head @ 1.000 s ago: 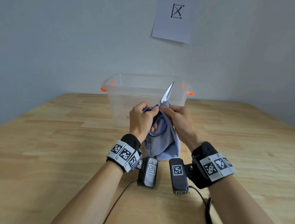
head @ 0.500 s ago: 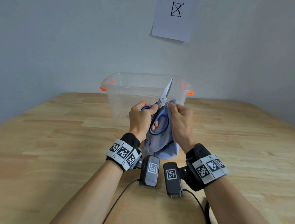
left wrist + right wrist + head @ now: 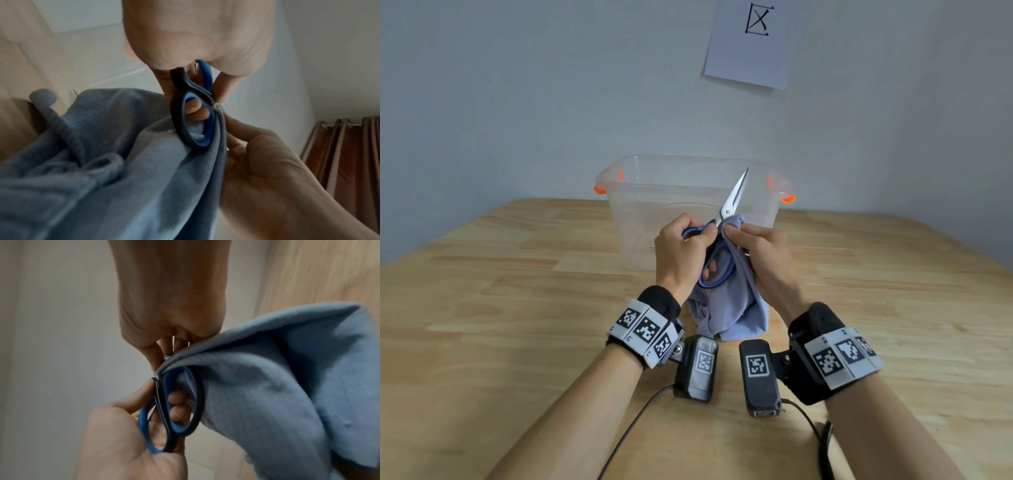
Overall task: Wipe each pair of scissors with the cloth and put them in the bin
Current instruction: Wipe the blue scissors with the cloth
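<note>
The left hand (image 3: pixel 681 253) is curled around the blue and black handles of a pair of scissors (image 3: pixel 722 233), with fingers through the larger loop and the thumb lying across the top of the handles. Just beside it, the right hand (image 3: pixel 760 253) pinches a fold of pale blue cloth (image 3: pixel 729 308) against the scissors at the base of the blades, thumb and fingertips pressed together over the fabric. The rest of the cloth hangs down between the two wrists; whether its lower edge touches the wooden table (image 3: pixel 482 308) cannot be told.

The scissors are closed. Their long axis runs steeply upward and slightly to the right, handles low toward the person, and the bare steel tip points up and away, in front of the bin's near wall in the head view. They are held in the air in front of the bin (image 3: pixel 688 192), not inside it.

The bin is a clear plastic tub with orange latches, standing on the table behind the hands. Above the bin, a sheet of paper (image 3: pixel 746 44) with a drawn mark hangs on the pale wall.
</note>
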### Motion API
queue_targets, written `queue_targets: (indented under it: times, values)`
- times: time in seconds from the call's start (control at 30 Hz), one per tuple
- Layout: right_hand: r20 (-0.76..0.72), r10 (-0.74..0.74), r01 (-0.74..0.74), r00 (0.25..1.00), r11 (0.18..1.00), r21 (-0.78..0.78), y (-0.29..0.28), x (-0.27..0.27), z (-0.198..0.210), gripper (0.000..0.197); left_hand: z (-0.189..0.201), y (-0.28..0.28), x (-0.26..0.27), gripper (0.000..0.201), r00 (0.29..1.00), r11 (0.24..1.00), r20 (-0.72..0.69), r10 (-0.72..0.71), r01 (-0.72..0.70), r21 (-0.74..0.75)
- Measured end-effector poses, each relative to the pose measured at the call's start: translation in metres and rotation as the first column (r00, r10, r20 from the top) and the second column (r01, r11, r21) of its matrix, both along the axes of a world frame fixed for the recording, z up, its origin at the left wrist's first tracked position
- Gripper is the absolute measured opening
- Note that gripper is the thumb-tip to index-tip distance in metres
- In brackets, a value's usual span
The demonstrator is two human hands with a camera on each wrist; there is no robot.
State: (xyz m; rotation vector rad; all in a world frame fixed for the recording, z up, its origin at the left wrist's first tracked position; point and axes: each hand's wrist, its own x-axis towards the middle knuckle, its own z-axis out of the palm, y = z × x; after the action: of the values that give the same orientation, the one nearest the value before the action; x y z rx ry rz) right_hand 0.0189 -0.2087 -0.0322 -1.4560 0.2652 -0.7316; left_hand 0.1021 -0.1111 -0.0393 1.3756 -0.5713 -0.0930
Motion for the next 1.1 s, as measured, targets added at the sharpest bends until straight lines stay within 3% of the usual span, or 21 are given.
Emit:
queue_targets:
  times: [0.2, 0.27, 0.37, 0.57, 0.77, 0.97, 1.1]
  values:
    - [0.032, -0.052, 0.055, 0.998, 0.993, -0.1, 0.009, 0.004, 0.0, 0.041, -0.003, 0.0, 0.003, 0.028, 1.0, 1.0, -0.004, 0.012, -0.012, -0.01]
    - [0.044, -0.099, 0.102, 0.994, 0.993, -0.063, 0.01, 0.005, -0.001, 0.042, -0.003, -0.001, 0.002, 0.028, 1.0, 1.0, -0.009, 0.002, -0.002, -0.016]
    - [0.039, -0.166, 0.163, 0.985, 0.984, 0.073, 0.008, 0.004, -0.003, 0.026, -0.001, -0.002, 0.0, 0.028, 0.999, 0.999, -0.022, -0.027, 0.026, -0.04]
    - [0.01, -0.068, 0.065, 0.998, 0.984, 0.163, -0.001, 0.003, 0.0, 0.024, 0.0, -0.001, 0.003, 0.03, 1.0, 0.999, -0.016, -0.002, 0.001, -0.041]
    - [-0.008, 0.016, -0.015, 1.0, 0.998, 0.063, 0.0, 0.001, -0.002, 0.035, 0.0, 0.0, 0.0, 0.029, 0.999, 1.0, 0.035, 0.012, -0.012, 0.003]
    - [0.046, -0.078, 0.08, 0.996, 0.995, -0.052, 0.008, 0.006, -0.002, 0.042, -0.002, 0.0, 0.001, 0.032, 0.997, 0.999, 0.06, 0.04, -0.041, 0.017]
    - [0.051, -0.184, 0.183, 0.982, 0.983, 0.035, 0.006, 0.008, -0.004, 0.034, -0.002, -0.002, 0.0, 0.03, 1.0, 1.0, 0.023, 0.006, -0.006, -0.004]
